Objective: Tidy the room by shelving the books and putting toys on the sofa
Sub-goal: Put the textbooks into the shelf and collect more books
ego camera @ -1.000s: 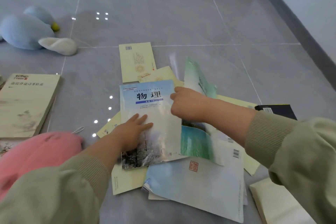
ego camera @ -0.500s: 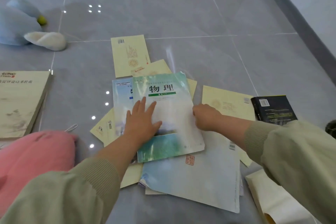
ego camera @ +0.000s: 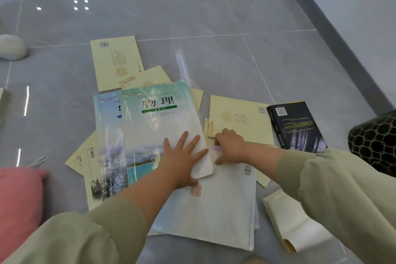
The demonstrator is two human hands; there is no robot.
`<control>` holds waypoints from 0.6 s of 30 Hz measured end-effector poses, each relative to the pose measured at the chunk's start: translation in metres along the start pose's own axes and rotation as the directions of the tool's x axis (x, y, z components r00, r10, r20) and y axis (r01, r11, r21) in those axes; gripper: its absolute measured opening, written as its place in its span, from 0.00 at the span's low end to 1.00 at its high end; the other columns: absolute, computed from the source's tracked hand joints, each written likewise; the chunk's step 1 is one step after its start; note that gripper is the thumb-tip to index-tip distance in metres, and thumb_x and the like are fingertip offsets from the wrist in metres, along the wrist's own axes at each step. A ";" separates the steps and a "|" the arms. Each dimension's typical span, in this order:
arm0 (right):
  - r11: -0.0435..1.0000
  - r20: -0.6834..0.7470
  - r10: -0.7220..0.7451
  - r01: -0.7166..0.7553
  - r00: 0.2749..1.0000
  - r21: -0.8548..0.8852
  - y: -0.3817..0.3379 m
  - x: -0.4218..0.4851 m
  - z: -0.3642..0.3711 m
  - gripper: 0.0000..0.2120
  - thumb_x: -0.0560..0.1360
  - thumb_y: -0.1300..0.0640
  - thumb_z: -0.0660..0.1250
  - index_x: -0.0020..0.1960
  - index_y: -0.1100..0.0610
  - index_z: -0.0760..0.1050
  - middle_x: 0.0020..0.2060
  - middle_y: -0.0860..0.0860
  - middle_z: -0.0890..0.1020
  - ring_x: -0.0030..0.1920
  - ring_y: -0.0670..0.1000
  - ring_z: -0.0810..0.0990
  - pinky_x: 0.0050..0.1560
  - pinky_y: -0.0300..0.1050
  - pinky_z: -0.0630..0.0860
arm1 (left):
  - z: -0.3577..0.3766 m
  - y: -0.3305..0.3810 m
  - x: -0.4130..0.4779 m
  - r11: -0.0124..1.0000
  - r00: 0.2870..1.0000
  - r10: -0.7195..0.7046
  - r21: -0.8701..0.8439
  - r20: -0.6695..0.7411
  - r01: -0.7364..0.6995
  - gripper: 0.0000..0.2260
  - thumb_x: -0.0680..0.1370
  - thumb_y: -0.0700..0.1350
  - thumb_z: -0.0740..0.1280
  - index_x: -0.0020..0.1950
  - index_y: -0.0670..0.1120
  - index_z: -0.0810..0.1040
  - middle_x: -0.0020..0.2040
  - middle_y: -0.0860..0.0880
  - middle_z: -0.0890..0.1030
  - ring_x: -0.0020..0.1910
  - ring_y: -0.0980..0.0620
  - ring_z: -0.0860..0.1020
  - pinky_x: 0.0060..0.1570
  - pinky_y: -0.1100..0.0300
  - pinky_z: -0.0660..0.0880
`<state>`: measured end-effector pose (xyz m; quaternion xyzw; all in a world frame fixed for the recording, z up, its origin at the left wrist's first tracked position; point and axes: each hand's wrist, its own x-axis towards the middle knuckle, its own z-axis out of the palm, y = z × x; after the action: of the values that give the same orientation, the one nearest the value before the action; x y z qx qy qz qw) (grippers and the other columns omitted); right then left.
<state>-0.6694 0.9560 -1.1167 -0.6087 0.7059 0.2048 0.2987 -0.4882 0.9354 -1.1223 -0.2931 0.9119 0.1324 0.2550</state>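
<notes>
Grey glossy floor tiles (ego camera: 214,17) carry the scattered books; in the last half second the right hand (ego camera: 230,148) has left the edge of the green-and-white physics textbook (ego camera: 158,126) for the near corner of a cream paperback (ego camera: 242,118), fingers curled, grip impossible to tell, while the left hand (ego camera: 182,156) stays spread flat on the textbook. The left forearm hides its near edge; a pink plush toy (ego camera: 19,199) is cut off at the left; the textbook tops the pile, long axis running away from the person, title end far, leaning slightly left.
</notes>
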 end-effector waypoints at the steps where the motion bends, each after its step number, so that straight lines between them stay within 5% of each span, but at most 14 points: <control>1: 1.000 0.009 0.000 0.000 1.000 -0.026 0.000 0.000 0.001 0.27 0.67 0.44 0.75 0.59 0.57 0.72 0.57 0.55 0.70 0.59 0.56 0.69 0.51 0.46 0.68 | 0.000 0.001 0.001 1.000 1.000 -0.001 0.017 -0.002 0.001 0.39 0.73 0.65 0.61 0.76 0.60 0.41 0.77 0.51 0.36 0.76 0.43 0.36 0.68 0.32 0.49; 4: 0.999 0.102 0.001 -0.005 0.995 0.042 0.000 0.000 0.004 0.19 0.68 0.46 0.75 0.49 0.59 0.75 0.50 0.55 0.75 0.51 0.55 0.73 0.40 0.41 0.68 | -0.001 -0.001 0.001 0.999 1.000 0.010 0.036 -0.029 -0.009 0.38 0.73 0.65 0.59 0.76 0.59 0.43 0.78 0.50 0.38 0.76 0.43 0.39 0.67 0.33 0.52; 8: 0.955 0.160 -0.007 -0.041 0.987 0.294 0.007 -0.005 -0.001 0.15 0.70 0.54 0.74 0.36 0.52 0.66 0.36 0.47 0.71 0.39 0.48 0.70 0.32 0.36 0.63 | -0.007 -0.007 -0.003 0.997 0.998 0.045 0.063 -0.035 -0.042 0.39 0.73 0.65 0.58 0.76 0.58 0.40 0.78 0.49 0.38 0.76 0.43 0.40 0.68 0.35 0.55; 13: 0.915 0.199 -0.070 -0.017 0.978 0.403 0.029 -0.016 -0.037 0.04 0.73 0.59 0.69 0.42 0.55 0.75 0.37 0.44 0.73 0.40 0.45 0.71 0.37 0.36 0.66 | -0.014 -0.009 -0.006 0.999 0.998 0.025 -0.027 -0.058 -0.027 0.40 0.73 0.64 0.59 0.76 0.60 0.36 0.78 0.51 0.38 0.76 0.43 0.42 0.68 0.39 0.61; 18: 0.923 0.150 0.051 -0.104 0.987 0.371 0.081 -0.025 -0.075 0.02 0.74 0.59 0.69 0.47 0.56 0.78 0.41 0.48 0.77 0.45 0.50 0.76 0.43 0.42 0.74 | -0.013 -0.014 -0.013 0.994 0.999 -0.001 -0.110 -0.040 -0.004 0.40 0.74 0.62 0.60 0.76 0.60 0.37 0.78 0.50 0.40 0.76 0.45 0.47 0.62 0.50 0.70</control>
<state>-0.7594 0.9394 -1.0510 -0.4958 0.7333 0.1183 0.4499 -0.4758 0.9248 -1.1058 -0.3088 0.9083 0.1769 0.2201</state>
